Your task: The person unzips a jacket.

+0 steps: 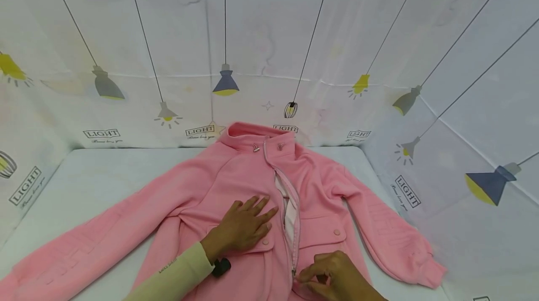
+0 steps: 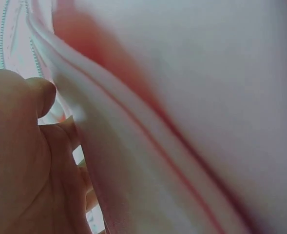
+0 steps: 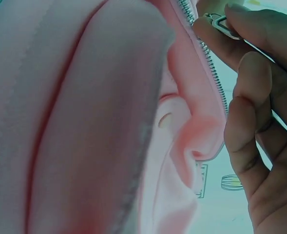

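Fingertips [image 3: 240, 22] of the right hand [image 1: 332, 275] pinch the zipper pull [image 3: 220, 23] low on the front of the pink jacket [image 1: 236, 184]. The left hand [image 1: 242, 226] lies flat, fingers spread, pressing the left chest panel near a pocket snap [image 1: 265, 241]. The jacket lies face up on the white table [image 1: 101, 179], sleeves spread. Step in hand appears to be zipping; the next move would call for a steady pull toward the collar [image 1: 261, 137] with the fabric held taut.

Pink jacket [image 1: 236, 184] hem and left cuff beyond the frame's edge
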A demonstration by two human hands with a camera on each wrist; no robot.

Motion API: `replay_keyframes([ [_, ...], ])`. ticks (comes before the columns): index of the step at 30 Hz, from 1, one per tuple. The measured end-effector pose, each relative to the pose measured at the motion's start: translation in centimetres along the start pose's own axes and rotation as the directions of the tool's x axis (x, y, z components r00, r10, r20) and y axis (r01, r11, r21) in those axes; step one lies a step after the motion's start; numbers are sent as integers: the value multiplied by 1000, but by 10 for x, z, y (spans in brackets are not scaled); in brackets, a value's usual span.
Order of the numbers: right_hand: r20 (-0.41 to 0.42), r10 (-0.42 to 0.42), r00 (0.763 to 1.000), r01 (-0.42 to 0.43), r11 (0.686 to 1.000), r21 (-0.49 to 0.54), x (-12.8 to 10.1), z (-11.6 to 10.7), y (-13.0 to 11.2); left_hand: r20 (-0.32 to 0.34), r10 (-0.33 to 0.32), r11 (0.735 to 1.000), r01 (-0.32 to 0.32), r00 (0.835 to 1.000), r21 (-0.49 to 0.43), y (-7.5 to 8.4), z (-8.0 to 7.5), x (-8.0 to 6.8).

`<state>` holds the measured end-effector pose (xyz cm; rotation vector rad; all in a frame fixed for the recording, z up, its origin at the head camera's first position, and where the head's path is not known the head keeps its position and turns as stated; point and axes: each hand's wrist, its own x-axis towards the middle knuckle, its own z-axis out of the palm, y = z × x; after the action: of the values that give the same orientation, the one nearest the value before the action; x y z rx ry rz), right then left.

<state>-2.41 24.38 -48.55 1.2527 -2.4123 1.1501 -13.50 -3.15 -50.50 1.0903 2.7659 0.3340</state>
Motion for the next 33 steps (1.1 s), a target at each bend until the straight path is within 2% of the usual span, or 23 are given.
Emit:
replay_keyframes([
  [2,-5,-3,1000,3,1000,-9,-1,1,1,-2,-2,1000,2,1000,-11,0,1,-1],
  [5,-9,-6,1000,5,1000,-22,-3,3,3,-51,16,1000,-15,999,27,-1,11,-4],
  [10,-12,7,1000,-7,999,-32,-6,6,3,-135,64,992,-48,989,119,7,18,-22],
  [15,-18,6,1000,-7,999,-43,-6,6,2,-119,99,993,-91,988,70,30,8,-43],
  [19,-22,-14,1000,12,996,-86,-5,6,2,-110,109,991,-99,988,86,41,9,-51],
  [24,-14,6,1000,-8,988,-156,-7,8,0,-69,77,996,-73,995,54,43,18,-52],
  [27,-13,31,999,-33,985,-168,-9,8,-2,-87,82,996,-79,993,45,41,24,-52],
  [33,-18,75,997,-77,983,-168,-14,7,-4,-57,58,998,-58,997,13,46,17,-55],
])
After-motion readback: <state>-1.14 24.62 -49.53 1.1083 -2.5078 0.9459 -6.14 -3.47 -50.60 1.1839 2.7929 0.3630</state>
